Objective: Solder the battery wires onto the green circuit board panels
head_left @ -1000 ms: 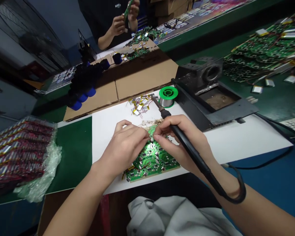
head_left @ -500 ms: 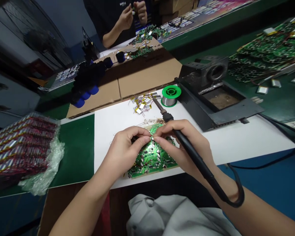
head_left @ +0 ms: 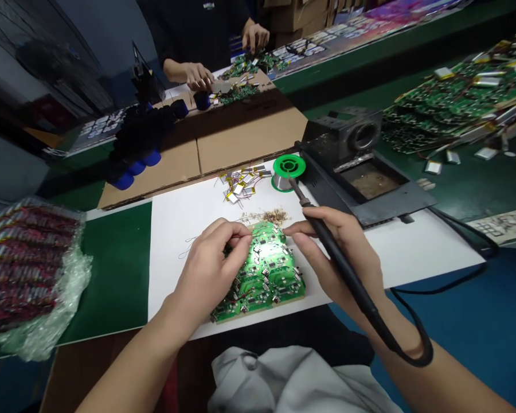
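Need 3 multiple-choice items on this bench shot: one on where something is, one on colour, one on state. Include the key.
1. Where is the pile of small wired batteries?
A. On the bubble-wrapped pack
B. On the white sheet, beyond the green circuit board
C. On the cardboard

2. What colour are the flanges of the solder spool?
A. Red
B. Blue
C. Green

3. What is the right hand doing?
A. Gripping a soldering iron
B. Resting open and empty
C. Holding the solder spool

Key:
1. B: the pile lies on the white sheet, past the board.
2. C: green flanges surround the silver solder.
3. A: the fingers wrap the iron's black handle.
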`<action>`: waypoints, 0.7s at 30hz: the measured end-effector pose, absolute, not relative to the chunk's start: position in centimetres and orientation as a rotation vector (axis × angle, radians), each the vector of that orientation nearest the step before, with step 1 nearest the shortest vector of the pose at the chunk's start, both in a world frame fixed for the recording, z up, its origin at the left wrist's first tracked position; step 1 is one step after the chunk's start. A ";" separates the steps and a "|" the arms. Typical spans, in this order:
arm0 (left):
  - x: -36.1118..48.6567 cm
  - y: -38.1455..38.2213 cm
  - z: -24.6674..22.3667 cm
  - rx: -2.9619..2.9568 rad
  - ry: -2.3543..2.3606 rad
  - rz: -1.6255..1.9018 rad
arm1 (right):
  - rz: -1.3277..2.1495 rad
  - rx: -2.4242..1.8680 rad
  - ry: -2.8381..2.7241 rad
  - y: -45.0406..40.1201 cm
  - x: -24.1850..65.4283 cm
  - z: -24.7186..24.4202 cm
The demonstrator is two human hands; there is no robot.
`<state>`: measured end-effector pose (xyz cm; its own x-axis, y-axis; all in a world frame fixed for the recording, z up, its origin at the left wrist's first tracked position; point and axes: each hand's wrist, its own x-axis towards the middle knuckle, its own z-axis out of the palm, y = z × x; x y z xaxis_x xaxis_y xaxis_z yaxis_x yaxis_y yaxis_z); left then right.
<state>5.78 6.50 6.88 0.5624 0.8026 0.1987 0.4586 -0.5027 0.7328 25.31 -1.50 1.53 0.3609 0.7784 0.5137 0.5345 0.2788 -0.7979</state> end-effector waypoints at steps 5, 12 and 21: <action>6.3 6.5 5.9 2.294 0.990 0.679 | 0.337 -1.529 -1.201 -1.8 27.1 -0.1; 6.4 6.6 4.6 2.333 0.989 0.667 | 0.346 -1.495 -1.191 -0.8 27.4 -0.9; 6.8 7.2 5.0 2.309 1.001 0.635 | 0.374 -1.476 -1.206 -0.4 27.4 -1.2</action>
